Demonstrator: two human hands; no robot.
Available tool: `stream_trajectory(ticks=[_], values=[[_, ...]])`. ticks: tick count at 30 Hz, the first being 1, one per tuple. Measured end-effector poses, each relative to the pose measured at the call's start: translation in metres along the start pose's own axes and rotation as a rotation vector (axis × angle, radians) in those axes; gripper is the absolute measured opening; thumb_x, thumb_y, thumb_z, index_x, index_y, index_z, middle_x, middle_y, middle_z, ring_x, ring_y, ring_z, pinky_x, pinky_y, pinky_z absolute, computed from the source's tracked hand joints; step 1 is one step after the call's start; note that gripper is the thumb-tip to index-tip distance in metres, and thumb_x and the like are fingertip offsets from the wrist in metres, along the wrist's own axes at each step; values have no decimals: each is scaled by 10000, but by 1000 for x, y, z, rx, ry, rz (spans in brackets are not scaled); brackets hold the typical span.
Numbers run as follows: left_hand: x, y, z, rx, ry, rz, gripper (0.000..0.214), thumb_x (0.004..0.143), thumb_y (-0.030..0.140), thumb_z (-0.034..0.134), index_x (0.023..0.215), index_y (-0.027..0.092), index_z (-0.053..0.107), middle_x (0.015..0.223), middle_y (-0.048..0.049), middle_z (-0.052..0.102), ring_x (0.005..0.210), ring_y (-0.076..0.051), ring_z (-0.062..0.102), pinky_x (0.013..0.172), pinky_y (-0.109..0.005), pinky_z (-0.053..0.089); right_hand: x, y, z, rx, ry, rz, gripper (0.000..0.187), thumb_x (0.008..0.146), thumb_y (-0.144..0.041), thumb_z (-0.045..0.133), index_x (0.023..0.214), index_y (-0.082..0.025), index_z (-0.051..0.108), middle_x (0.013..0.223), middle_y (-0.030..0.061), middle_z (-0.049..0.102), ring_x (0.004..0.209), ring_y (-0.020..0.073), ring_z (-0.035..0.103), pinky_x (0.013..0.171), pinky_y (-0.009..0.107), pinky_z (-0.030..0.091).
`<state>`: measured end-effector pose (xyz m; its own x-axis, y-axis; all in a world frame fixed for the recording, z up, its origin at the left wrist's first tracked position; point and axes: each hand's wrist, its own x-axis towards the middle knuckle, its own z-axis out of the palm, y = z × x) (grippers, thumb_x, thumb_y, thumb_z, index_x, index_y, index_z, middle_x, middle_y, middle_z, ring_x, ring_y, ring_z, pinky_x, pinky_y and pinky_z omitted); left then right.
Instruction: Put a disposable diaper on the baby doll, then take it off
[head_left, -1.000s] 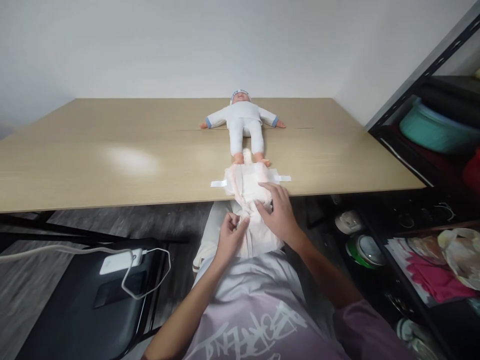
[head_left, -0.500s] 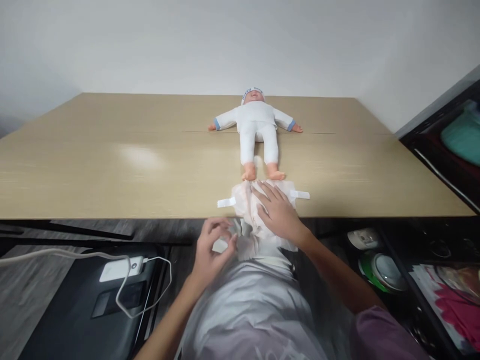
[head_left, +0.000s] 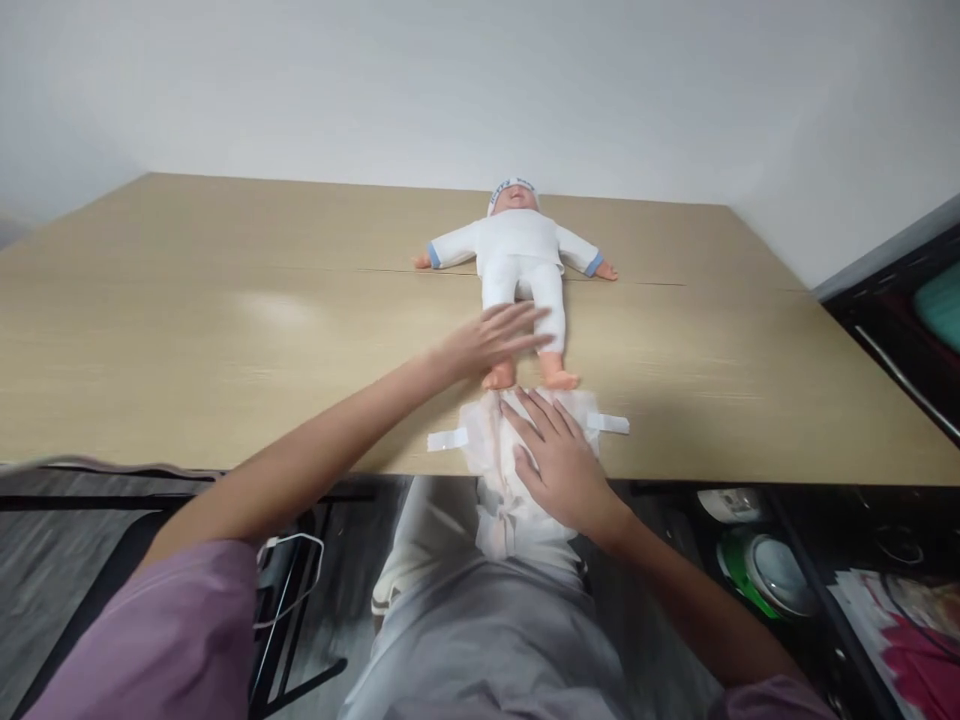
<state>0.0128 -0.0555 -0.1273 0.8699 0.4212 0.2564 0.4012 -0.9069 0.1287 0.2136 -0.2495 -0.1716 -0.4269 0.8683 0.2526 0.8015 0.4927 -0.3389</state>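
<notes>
A baby doll [head_left: 519, 260] in a white suit and cap lies on its back on the wooden table [head_left: 225, 330], feet toward me. An unfolded white diaper [head_left: 495, 440] with two side tabs hangs over the table's near edge, just below the doll's feet. My right hand [head_left: 559, 455] lies flat on the diaper with fingers stretched out. My left hand [head_left: 487, 342] reaches forward with fingers extended, over the doll's left-side leg near the feet; whether it touches the leg I cannot tell.
A dark chair with a white cable [head_left: 289, 580] stands below the table at left. Black shelving [head_left: 892, 330] at right holds a teal container, and lower down are a green-rimmed pot [head_left: 765, 570] and pink cloth. A white wall rises behind the table.
My left hand left the diaper's lower end near my lap and stretched forward to the doll's legs. My right hand slid up the diaper onto the table edge. The view tilted upward.
</notes>
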Motion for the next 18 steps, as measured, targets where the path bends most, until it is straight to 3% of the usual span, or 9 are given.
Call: stream_trajectory(ticks=[2,4,7,11,14,18], values=[[17,-3,3,-80,-76,113,746,943,-60,523,1572,326,638,1795,-6,492,1738,-279,345,1430,-549,265,0,0,0,1,-9,2,672,1094,-242,521,1762,-277,454,1851,79,383,1719,315,362,1415,618,313],[30,-4,5,-114,-115,176,711,945,-48,516,1526,333,668,1770,12,527,1718,-259,386,1425,-515,278,1,0,-1,-2,-17,-2,661,1093,-248,521,1752,-252,471,1853,84,377,1719,323,360,1411,620,322],[40,-8,6,-100,-114,260,581,894,1,601,1371,303,740,1687,-32,620,1641,-317,480,1379,-513,318,1,-1,-1,8,-19,-6,670,1090,-256,529,1757,-248,464,1863,78,354,1720,330,356,1412,623,322],[47,-10,4,-72,-71,296,264,931,183,685,1150,280,795,1388,-111,779,1411,-373,616,1202,-511,435,3,3,-4,39,-24,6,682,1103,-287,551,1775,-306,436,1856,54,372,1713,324,377,1410,616,341],[52,-9,-8,-82,-21,294,233,964,246,660,1153,258,795,1329,-125,789,1313,-378,633,1100,-501,471,8,10,-11,66,-75,-6,671,1135,-351,563,1788,-338,407,1855,39,372,1717,315,376,1419,604,337],[64,-14,-44,-252,88,334,295,1044,301,576,1257,236,771,1319,-100,788,1228,-320,661,1128,-485,482,21,22,-20,67,-179,-56,647,1174,-417,529,1798,-339,375,1868,42,339,1747,302,313,1434,615,303]])
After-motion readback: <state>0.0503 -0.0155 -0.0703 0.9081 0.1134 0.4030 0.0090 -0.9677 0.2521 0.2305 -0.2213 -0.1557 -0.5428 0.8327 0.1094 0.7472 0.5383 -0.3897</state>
